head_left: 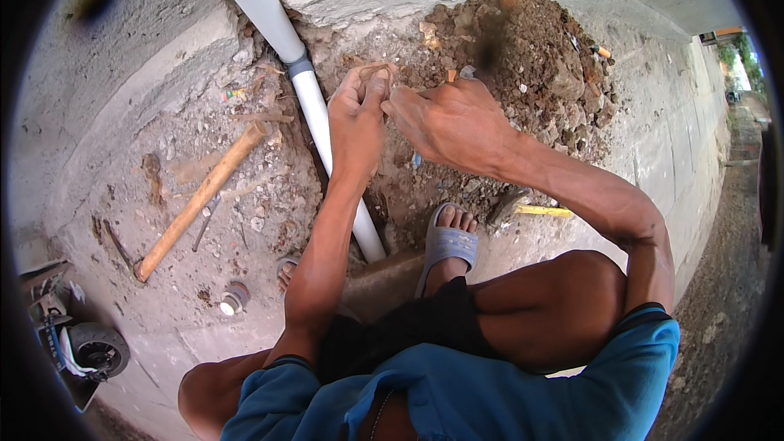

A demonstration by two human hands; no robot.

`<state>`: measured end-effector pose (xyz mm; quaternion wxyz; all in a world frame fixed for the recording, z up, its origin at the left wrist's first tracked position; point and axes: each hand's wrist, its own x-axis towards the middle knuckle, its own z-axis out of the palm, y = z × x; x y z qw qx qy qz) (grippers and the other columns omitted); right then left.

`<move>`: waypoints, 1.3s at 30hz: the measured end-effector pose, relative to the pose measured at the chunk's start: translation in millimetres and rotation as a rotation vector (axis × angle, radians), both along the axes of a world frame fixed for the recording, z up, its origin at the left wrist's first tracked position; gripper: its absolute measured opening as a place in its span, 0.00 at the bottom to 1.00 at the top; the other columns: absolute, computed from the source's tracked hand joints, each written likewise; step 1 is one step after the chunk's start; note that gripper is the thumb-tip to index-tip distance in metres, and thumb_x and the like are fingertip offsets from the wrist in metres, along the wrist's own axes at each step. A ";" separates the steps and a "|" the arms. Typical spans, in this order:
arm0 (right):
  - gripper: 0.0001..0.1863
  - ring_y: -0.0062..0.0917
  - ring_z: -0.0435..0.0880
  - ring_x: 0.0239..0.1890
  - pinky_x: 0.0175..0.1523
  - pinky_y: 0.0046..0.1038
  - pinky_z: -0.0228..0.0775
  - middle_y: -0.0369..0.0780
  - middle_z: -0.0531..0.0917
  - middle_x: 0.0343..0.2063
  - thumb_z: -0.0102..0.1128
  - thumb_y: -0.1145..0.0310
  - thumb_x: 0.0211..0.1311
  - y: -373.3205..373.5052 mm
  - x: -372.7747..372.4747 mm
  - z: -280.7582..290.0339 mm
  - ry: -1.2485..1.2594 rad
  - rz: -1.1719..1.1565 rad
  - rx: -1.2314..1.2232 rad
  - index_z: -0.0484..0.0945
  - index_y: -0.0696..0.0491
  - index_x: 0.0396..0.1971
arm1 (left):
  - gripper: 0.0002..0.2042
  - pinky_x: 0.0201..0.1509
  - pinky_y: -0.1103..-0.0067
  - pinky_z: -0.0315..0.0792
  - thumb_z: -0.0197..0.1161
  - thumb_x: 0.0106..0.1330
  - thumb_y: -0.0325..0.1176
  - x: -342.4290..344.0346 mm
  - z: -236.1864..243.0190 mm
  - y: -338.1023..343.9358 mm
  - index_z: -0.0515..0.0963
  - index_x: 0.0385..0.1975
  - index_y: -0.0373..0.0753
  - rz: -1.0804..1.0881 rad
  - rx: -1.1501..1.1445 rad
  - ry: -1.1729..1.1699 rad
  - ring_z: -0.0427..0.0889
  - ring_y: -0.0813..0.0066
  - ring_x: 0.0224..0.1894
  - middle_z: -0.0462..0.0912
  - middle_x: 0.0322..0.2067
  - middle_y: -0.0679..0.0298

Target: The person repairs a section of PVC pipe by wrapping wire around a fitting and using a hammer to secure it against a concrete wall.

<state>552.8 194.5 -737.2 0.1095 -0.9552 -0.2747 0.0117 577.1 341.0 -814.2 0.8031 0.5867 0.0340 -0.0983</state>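
In the head view my left hand (357,106) is closed above the white pipe, its thumb and fingers round a small, thin brownish piece that I cannot make out. My right hand (445,118) is closed beside it, fingertips pinched at the same spot, what they hold mostly hidden. A white PVC pipe (309,102) with a grey coupling (299,65) runs along a narrow trench beneath my hands. Left of it lies a wooden handle (200,200). A yellow-handled tool (542,211) lies below my right forearm. A small can (234,298) stands at lower left.
A heap of dug soil (555,73) sits beyond my right hand, against a concrete wall (122,49). My sandalled foot (449,249) is beside the trench. A parked motorbike (94,351) is at the far left edge. A paved path stretches away on the right.
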 end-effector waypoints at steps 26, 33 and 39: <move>0.16 0.14 0.77 0.33 0.40 0.19 0.79 0.30 0.77 0.36 0.72 0.58 0.65 0.8 34.2 -29.9 1.302 -0.452 1.573 0.77 0.50 0.43 | 0.16 0.52 0.79 0.75 0.56 0.78 0.34 8.4 -19.3 5.5 0.73 0.60 0.33 -0.027 -0.384 -0.053 0.80 0.77 0.46 0.82 0.47 0.63; 0.13 0.09 0.56 0.15 0.18 0.17 0.46 0.24 0.68 0.19 0.71 0.60 0.66 -23.4 35.5 -37.6 1.373 -0.460 1.311 0.76 0.50 0.33 | 0.14 0.52 0.79 0.75 0.60 0.77 0.37 38.5 -21.7 49.0 0.81 0.45 0.30 0.184 0.017 -0.245 0.77 0.79 0.41 0.82 0.38 0.65; 0.20 0.08 0.57 0.13 0.15 0.16 0.45 0.25 0.67 0.18 0.59 0.51 0.73 -40.7 34.6 -29.0 1.504 -0.323 1.418 0.78 0.53 0.30 | 0.19 0.62 0.72 0.74 0.62 0.75 0.39 33.1 -4.3 61.0 0.78 0.56 0.31 0.015 0.070 -0.359 0.81 0.66 0.57 0.84 0.50 0.55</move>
